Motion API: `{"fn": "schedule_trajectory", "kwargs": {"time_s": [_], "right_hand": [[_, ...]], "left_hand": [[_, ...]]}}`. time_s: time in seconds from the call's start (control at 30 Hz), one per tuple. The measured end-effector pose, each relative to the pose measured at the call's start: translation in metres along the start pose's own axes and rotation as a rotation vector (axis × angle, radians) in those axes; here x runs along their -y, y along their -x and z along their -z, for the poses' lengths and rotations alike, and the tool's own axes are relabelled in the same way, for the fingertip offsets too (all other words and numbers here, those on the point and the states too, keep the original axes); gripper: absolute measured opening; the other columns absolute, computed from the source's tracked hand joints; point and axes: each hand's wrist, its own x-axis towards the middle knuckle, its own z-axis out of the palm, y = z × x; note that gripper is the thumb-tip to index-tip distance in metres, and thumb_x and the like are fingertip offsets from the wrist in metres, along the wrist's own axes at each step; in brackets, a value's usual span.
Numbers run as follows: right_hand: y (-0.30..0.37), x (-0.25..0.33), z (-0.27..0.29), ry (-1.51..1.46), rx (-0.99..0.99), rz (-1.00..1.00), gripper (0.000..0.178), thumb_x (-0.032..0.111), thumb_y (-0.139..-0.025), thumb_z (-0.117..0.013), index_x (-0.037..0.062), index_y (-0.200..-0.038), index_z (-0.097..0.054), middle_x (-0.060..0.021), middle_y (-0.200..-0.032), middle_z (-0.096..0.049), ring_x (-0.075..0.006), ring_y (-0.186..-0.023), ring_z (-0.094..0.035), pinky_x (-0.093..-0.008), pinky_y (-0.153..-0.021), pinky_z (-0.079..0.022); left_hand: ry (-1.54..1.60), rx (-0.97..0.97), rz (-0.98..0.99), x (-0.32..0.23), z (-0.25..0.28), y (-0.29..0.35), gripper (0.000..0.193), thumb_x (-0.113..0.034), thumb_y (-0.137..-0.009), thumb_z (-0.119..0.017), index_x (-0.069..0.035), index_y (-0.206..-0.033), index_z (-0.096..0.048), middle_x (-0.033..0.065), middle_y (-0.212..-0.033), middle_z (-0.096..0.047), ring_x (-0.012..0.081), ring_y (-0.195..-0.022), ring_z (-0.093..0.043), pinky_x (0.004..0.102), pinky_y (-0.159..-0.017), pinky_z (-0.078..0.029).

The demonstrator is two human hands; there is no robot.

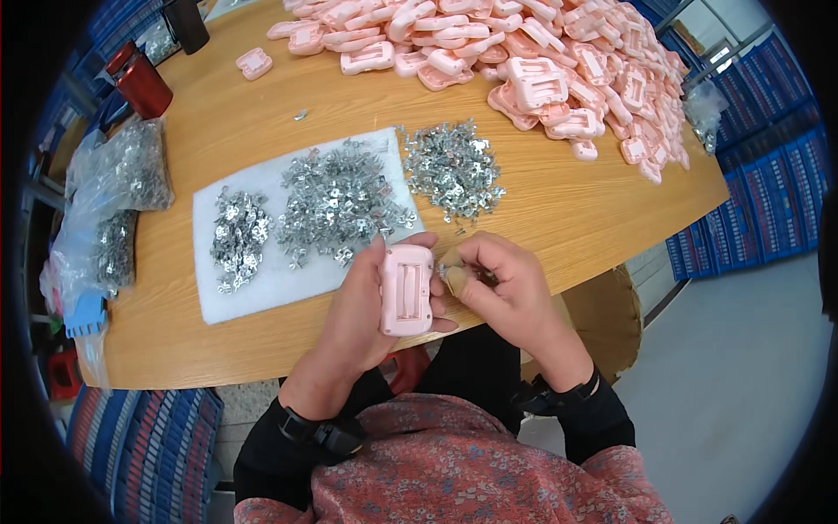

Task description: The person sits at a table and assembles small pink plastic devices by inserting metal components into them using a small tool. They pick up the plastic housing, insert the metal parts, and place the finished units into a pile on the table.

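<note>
My left hand (351,307) is wrapped round a pale pink plastic housing (408,290), whose long battery slots face up. Just right of the housing, my right hand (515,288) is closed in a pinch. Tan covers sit on its thumb and forefinger, and small silvery metal pieces (443,269) show at the fingertips. Beyond both hands lies a white foam sheet (262,304). It carries a smaller heap of metal contacts (240,236) and a larger heap (336,205). Another heap of metal contacts (454,170) rests on the bare wood beside the sheet.
A big pile of pink housings (541,83) covers the far right of the wooden table (576,227). One pink part (254,64) lies alone at the back. Bags of metal parts (140,166), a red flask (140,83) and a dark cup (185,24) stand left. Blue crates (759,210) are stacked right.
</note>
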Motion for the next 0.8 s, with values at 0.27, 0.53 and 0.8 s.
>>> {"fn": "schedule_trajectory", "kwargs": {"time_s": [0.27,0.53,0.8], "right_hand": [[-0.009,0.021,-0.007,0.473,0.018,0.288,0.018,0.009,-0.077,-0.07,0.0065,-0.092,-0.062,-0.0091,-0.085,-0.062,-0.0317,-0.077,-0.065,-0.0408,-0.065,-0.053],[0.001,0.036,-0.025,0.789,-0.052,0.281,0.02,0.01,-0.072,-0.072,0.0055,-0.089,-0.063,-0.0097,-0.079,-0.06,-0.0303,-0.074,-0.065,-0.0408,-0.061,-0.053],[-0.001,0.028,-0.014,0.496,0.046,0.076,0.015,0.008,-0.078,-0.068,0.0008,-0.091,-0.065,-0.0166,-0.083,-0.065,-0.037,-0.076,-0.065,-0.0444,-0.066,-0.052]], "left_hand": [[-0.154,-0.066,-0.009,0.003,-0.014,0.01,0.061,-0.047,-0.108,-0.021,-0.002,-0.139,-0.046,0.0134,-0.102,-0.065,0.0226,-0.083,-0.069,0.041,-0.077,-0.061],[-0.227,-0.073,-0.004,0.012,-0.009,0.009,0.06,-0.049,-0.108,-0.023,-0.003,-0.137,-0.048,0.0118,-0.105,-0.066,0.021,-0.086,-0.069,0.0399,-0.077,-0.061],[-0.124,-0.048,0.116,0.01,-0.005,0.012,0.059,-0.048,-0.108,-0.02,-0.004,-0.13,-0.052,0.0134,-0.1,-0.068,0.0254,-0.087,-0.071,0.0497,-0.076,-0.062]]}}
